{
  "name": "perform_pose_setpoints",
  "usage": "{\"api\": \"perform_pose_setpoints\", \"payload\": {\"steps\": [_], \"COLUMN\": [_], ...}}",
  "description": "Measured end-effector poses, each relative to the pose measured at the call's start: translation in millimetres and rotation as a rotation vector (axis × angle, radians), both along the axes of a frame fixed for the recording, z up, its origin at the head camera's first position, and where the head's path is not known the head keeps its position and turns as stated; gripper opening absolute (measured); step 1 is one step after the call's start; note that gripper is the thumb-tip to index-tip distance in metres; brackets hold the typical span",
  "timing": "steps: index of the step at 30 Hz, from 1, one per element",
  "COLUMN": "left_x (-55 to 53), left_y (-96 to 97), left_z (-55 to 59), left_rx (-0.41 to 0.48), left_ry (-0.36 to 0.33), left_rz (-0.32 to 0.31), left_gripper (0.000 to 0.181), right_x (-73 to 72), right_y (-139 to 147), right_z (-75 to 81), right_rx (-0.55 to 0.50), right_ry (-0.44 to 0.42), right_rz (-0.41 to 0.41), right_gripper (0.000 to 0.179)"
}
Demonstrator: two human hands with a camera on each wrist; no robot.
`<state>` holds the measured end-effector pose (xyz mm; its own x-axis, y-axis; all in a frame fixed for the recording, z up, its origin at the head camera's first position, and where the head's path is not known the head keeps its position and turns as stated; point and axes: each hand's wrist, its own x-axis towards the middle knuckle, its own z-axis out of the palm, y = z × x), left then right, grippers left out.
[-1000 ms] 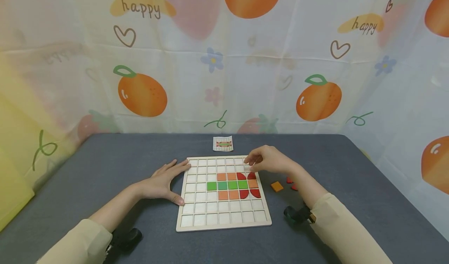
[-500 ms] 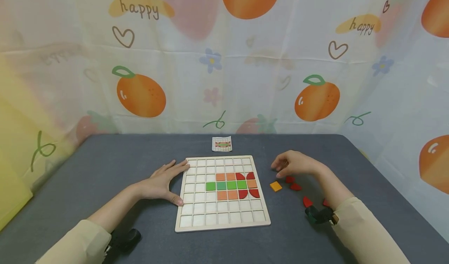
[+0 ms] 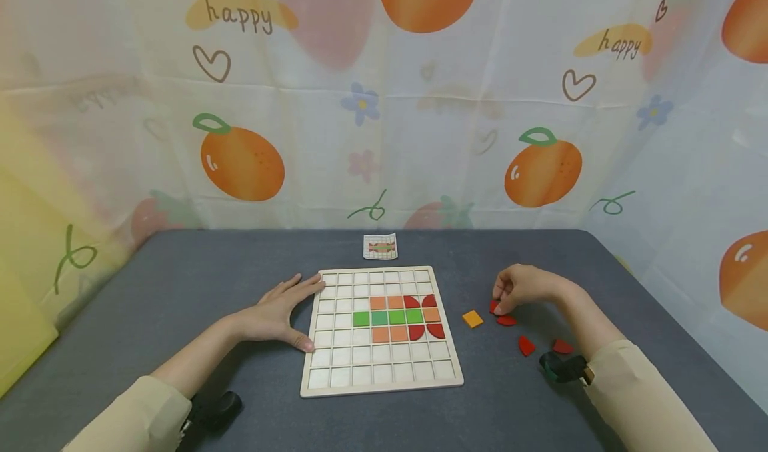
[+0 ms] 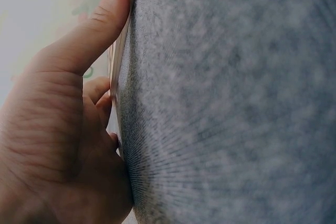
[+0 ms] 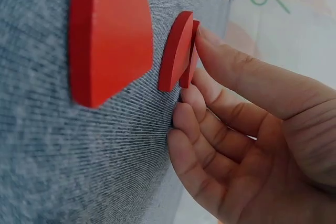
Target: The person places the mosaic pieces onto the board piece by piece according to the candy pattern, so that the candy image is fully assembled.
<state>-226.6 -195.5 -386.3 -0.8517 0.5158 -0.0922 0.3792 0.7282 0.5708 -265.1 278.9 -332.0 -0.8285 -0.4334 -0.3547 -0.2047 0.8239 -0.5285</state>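
A square gridded wooden board (image 3: pixel 382 391) lies on the dark table. In its right half, orange squares, green squares and red quarter-circle tiles form a pattern. My left hand (image 3: pixel 273 313) rests on the board's left edge with fingers and thumb spread; the left wrist view shows the thumb against the board's side (image 4: pixel 122 40). To the right of the board, my right hand (image 3: pixel 528 285) pinches a red quarter-circle tile (image 5: pixel 192 56) at the tabletop between thumb and fingers. Another red tile (image 5: pixel 177 51) lies right beside it, and a nearer red tile (image 5: pixel 118 38) looks large.
An orange square tile (image 3: pixel 473 319) lies between the board and the right hand. Two more red tiles, one (image 3: pixel 526 345) left of the other (image 3: pixel 563 347), lie near the right wrist. A small pattern card (image 3: pixel 381 247) sits behind the board. A printed curtain (image 3: pixel 420 159) hangs behind the table.
My right hand has moved right from the board's upper right corner, past the orange tile, and down to the red tiles, where it now pinches one. My left hand has stayed on the board.
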Motion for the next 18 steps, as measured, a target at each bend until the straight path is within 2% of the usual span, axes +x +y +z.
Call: {"api": "perform_pose_setpoints", "payload": {"steps": [9, 18], "left_x": [0.1, 0.0], "left_y": [-0.7, -0.8], "left_z": [-0.6, -0.6], "left_rx": [0.005, 0.004], "left_ry": [0.004, 0.014], "left_rz": [-0.007, -0.014], "left_gripper": [0.115, 0.114], "right_x": [1.3, 2.8], "right_y": [-4.1, -4.4], "right_z": [-2.3, -4.2], "right_rx": [0.039, 0.044], "right_ry": [0.043, 0.103], "right_rz": [-0.008, 0.001], "right_gripper": [0.022, 0.024]}}
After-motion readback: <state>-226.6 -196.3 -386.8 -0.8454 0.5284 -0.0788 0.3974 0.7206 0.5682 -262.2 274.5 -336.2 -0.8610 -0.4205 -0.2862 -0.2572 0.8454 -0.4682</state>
